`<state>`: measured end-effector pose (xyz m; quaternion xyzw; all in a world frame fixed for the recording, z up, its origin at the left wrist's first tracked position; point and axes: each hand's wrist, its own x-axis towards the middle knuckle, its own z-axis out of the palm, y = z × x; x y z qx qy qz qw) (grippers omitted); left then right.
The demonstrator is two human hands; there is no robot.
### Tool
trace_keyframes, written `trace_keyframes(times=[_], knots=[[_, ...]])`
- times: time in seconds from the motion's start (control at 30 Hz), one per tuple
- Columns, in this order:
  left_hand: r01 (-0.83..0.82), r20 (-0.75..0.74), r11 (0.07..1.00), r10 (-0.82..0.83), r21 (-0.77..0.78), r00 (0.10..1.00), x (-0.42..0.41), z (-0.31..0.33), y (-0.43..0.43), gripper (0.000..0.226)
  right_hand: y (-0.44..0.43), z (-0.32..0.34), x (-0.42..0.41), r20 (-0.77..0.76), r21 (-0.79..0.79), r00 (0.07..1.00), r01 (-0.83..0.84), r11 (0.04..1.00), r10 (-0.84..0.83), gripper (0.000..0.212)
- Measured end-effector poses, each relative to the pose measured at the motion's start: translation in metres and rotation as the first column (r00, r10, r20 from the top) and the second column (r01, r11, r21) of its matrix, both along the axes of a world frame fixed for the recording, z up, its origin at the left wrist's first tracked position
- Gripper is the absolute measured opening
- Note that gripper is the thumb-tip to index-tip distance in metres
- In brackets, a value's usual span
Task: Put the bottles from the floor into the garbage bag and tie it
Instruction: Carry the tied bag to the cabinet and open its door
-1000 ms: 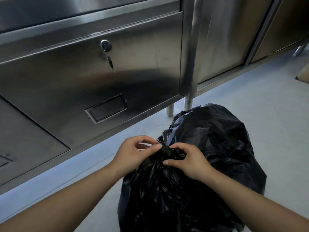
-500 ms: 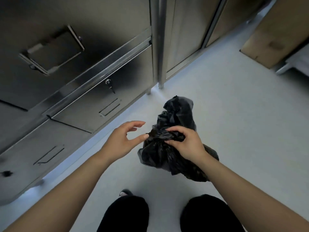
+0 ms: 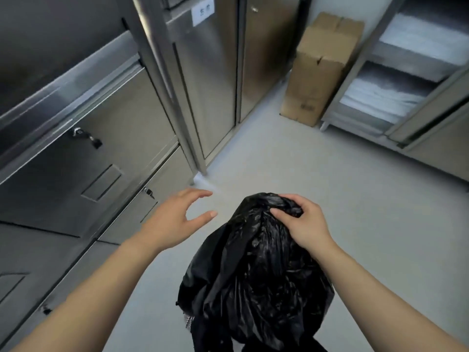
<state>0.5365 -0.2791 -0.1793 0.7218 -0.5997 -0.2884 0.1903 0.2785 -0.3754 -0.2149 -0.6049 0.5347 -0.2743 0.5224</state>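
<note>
A full black garbage bag (image 3: 256,283) hangs in front of me, its top bunched together. My right hand (image 3: 302,222) is closed around the gathered neck of the bag at its top. My left hand (image 3: 177,217) hovers to the left of the bag with fingers spread, apart from the plastic and holding nothing. No bottles are visible on the floor; whatever is inside the bag is hidden.
Stainless steel cabinets (image 3: 106,153) with locks and keys line the left side. A tall steel locker (image 3: 210,80) stands behind. A cardboard box (image 3: 317,72) stands in the far corner. A steel shelf unit (image 3: 396,80) with white stacks is at the right. The floor (image 3: 330,186) is pale grey.
My left hand has let go of the bag and opened. My right hand keeps the neck and has lifted the bag. The view has risen and tilted up towards the corner.
</note>
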Motion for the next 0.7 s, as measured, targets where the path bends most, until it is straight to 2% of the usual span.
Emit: trace_keyframes(times=[0.2, 0.4, 0.7], knots=[[0.131, 0.173, 0.987, -0.112, -0.099, 0.978, -0.067, 0.036, -0.048, 0.064, -0.011, 0.038, -0.061, 0.073, -0.033, 0.991, 0.115, 0.993, -0.112, 0.025], [0.233, 0.344, 0.961, -0.171, -0.149, 0.923, -0.128, 0.061, -0.097, 0.060, -0.044, 0.069, -0.113, 0.129, -0.066, 0.984, 0.135, 0.989, -0.125, 0.021], [0.258, 0.382, 0.949, -0.174, -0.180, 0.908, -0.170, 0.099, -0.170, 0.066, -0.118, 0.117, -0.149, 0.129, -0.228, 0.988, 0.113, 0.967, -0.085, 0.022]])
